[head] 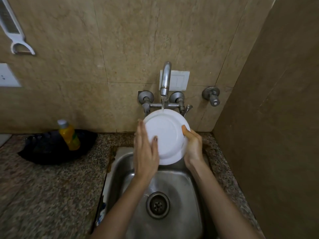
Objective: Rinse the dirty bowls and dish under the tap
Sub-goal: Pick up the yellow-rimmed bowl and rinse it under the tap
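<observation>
White dish [166, 135] under tap [165, 78]; left hand [145, 150] flat, right hand [193, 146] gripping rim.

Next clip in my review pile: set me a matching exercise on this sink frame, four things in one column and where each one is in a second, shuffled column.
Things
1. white dish
2. yellow bottle
3. peeler
4. drain

Places
A. hanging on the wall
B. in the bottom of the sink
C. under the running tap
D. at a dark object on the counter, left of the sink

Pairs: 1-C, 2-D, 3-A, 4-B
</observation>
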